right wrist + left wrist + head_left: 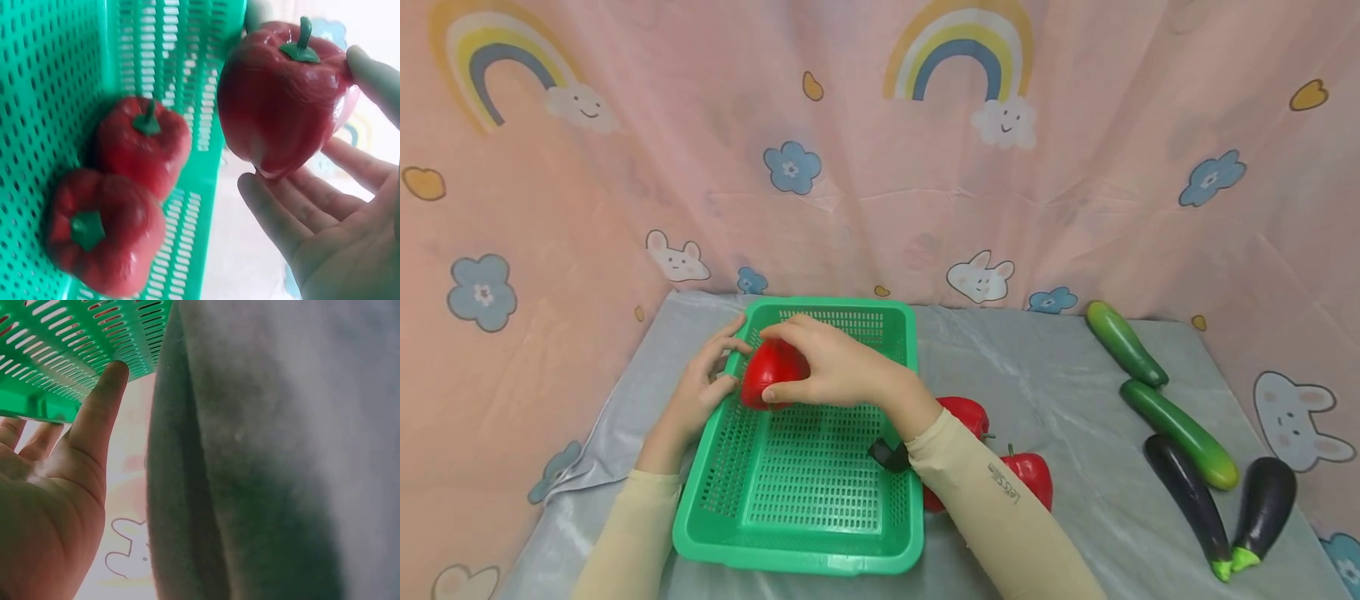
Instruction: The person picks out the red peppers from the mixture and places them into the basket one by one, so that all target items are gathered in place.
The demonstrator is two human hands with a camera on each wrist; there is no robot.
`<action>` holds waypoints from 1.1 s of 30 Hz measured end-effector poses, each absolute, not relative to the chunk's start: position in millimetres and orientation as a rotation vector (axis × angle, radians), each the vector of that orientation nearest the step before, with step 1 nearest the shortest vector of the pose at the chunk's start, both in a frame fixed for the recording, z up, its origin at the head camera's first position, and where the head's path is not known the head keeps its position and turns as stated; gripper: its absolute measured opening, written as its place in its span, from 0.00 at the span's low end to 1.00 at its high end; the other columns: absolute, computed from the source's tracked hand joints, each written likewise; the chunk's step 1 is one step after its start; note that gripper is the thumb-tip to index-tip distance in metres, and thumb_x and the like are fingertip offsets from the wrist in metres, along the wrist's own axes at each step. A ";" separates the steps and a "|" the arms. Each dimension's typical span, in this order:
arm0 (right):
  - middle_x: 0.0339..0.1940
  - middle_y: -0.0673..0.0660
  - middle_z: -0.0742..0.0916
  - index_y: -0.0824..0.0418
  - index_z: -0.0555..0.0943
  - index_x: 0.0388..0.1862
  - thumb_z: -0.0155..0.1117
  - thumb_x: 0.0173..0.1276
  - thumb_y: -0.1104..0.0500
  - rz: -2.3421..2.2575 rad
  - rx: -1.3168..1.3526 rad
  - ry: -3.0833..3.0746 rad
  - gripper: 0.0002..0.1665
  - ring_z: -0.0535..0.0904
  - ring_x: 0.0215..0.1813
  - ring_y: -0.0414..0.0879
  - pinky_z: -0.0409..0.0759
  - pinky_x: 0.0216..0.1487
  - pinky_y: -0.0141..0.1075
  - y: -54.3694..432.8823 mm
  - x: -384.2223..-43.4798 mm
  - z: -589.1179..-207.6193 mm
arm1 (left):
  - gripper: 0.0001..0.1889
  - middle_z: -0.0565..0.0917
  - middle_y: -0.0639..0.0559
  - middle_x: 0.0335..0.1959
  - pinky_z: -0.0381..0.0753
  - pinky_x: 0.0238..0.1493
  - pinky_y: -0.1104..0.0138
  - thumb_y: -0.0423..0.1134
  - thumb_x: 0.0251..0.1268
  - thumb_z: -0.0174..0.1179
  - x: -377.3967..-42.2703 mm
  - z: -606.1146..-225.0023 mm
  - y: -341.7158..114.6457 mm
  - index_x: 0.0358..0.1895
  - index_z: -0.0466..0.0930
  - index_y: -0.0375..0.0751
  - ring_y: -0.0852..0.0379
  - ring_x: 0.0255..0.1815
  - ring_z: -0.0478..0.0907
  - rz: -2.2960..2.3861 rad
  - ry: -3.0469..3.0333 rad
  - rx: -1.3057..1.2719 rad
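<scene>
My right hand [835, 367] grips a red bell pepper [772, 372] between thumb and fingers, above the left side of a green plastic basket [907, 517]. In the right wrist view, that held bell pepper [287, 100] has its green stem pointing away from the palm. Two more red bell peppers [144, 140] lie inside the basket against its wall; the right hand hides them from the head view. My left hand [700, 387] holds the basket's left rim, its thumb [100, 412] against the slotted outer wall and fingers over the edge.
Several red bell peppers [1030, 475] lie right of the basket, partly behind my right forearm. Two green zucchini [1180, 429] and two dark eggplants [1266, 504] rest at the far right of the grey cloth [1060, 375]. A pink printed curtain [865, 225] stands behind.
</scene>
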State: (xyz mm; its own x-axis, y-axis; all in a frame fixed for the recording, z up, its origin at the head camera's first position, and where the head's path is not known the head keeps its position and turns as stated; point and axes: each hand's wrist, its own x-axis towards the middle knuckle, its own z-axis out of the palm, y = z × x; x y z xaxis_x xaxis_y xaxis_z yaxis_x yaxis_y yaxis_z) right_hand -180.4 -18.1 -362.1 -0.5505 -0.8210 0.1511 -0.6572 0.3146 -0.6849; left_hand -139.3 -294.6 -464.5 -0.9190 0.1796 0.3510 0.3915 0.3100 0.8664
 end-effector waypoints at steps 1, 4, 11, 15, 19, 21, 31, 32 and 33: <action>0.65 0.50 0.80 0.58 0.74 0.79 0.74 0.72 0.40 -1.052 -1.353 2.354 0.44 0.77 0.60 0.41 0.85 0.51 0.32 -19.8 -179.8 -363.4 | 0.22 0.62 0.43 0.87 0.55 0.74 0.26 0.16 0.59 0.49 -138.9 -464.1 -294.3 0.56 0.79 0.33 0.39 0.87 0.54 -1.660 -2.381 -0.525; 0.64 0.49 0.80 0.56 0.74 0.79 0.75 0.71 0.38 -1.026 -1.357 2.352 0.44 0.78 0.58 0.40 0.85 0.49 0.31 -23.3 -177.9 -367.3 | 0.22 0.63 0.42 0.87 0.54 0.74 0.25 0.17 0.59 0.50 -138.0 -463.3 -293.6 0.56 0.79 0.33 0.38 0.87 0.54 -1.646 -2.383 -0.519; 0.66 0.50 0.80 0.54 0.73 0.81 0.74 0.71 0.38 -0.935 -1.357 2.369 0.45 0.77 0.60 0.40 0.84 0.50 0.33 -27.3 -176.8 -377.7 | 0.22 0.62 0.42 0.87 0.61 0.76 0.39 0.16 0.59 0.50 -136.5 -461.7 -291.3 0.56 0.79 0.33 0.38 0.87 0.54 -1.657 -2.388 -0.514; 0.69 0.50 0.79 0.54 0.72 0.82 0.74 0.72 0.38 -0.859 -1.352 2.385 0.45 0.77 0.60 0.40 0.84 0.52 0.34 -29.3 -178.3 -383.9 | 0.23 0.63 0.41 0.87 0.66 0.71 0.55 0.16 0.57 0.50 -136.8 -461.4 -291.2 0.56 0.79 0.32 0.38 0.87 0.55 -1.649 -2.374 -0.516; 0.71 0.50 0.78 0.54 0.72 0.82 0.74 0.72 0.38 -0.813 -1.360 2.388 0.46 0.76 0.62 0.41 0.83 0.54 0.36 -32.4 -180.5 -389.4 | 0.23 0.63 0.39 0.86 0.64 0.73 0.45 0.16 0.56 0.51 -136.9 -460.2 -291.4 0.55 0.79 0.30 0.37 0.86 0.55 -1.650 -2.361 -0.517; 0.71 0.51 0.78 0.54 0.72 0.82 0.74 0.72 0.38 -0.805 -1.368 2.383 0.46 0.75 0.63 0.41 0.83 0.55 0.36 -33.8 -180.9 -391.7 | 0.23 0.63 0.39 0.86 0.60 0.74 0.35 0.16 0.55 0.51 -136.6 -459.5 -291.3 0.55 0.79 0.30 0.37 0.86 0.55 -1.648 -2.361 -0.518; 0.70 0.51 0.79 0.55 0.73 0.81 0.76 0.69 0.36 -0.717 -1.409 2.411 0.48 0.73 0.68 0.42 0.85 0.56 0.37 -39.8 -181.3 -401.8 | 0.23 0.63 0.40 0.86 0.63 0.74 0.62 0.16 0.56 0.49 -136.4 -460.4 -291.0 0.55 0.79 0.31 0.37 0.87 0.54 -1.628 -2.366 -0.519; 0.70 0.51 0.80 0.55 0.73 0.81 0.76 0.68 0.36 -0.708 -1.413 2.414 0.48 0.73 0.68 0.42 0.85 0.56 0.38 -40.1 -181.3 -402.1 | 0.23 0.63 0.40 0.86 0.63 0.73 0.65 0.16 0.56 0.49 -136.5 -460.5 -290.8 0.55 0.79 0.31 0.37 0.87 0.54 -1.634 -2.361 -0.521; 0.71 0.51 0.80 0.55 0.73 0.81 0.76 0.68 0.36 -0.701 -1.417 2.414 0.48 0.73 0.68 0.42 0.84 0.57 0.38 -40.4 -181.4 -402.3 | 0.23 0.63 0.39 0.86 0.63 0.72 0.67 0.16 0.55 0.49 -136.7 -460.6 -290.6 0.55 0.79 0.30 0.36 0.86 0.54 -1.637 -2.354 -0.524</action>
State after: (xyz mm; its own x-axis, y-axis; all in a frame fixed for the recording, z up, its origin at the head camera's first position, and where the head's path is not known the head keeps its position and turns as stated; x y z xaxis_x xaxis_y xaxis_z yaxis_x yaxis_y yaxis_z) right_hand -181.4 -40.4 -402.3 -0.4931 -0.8697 0.0229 -0.7469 0.4097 -0.5238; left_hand -136.7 -290.6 -460.6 -0.9106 0.1606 0.3809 0.4130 0.3132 0.8552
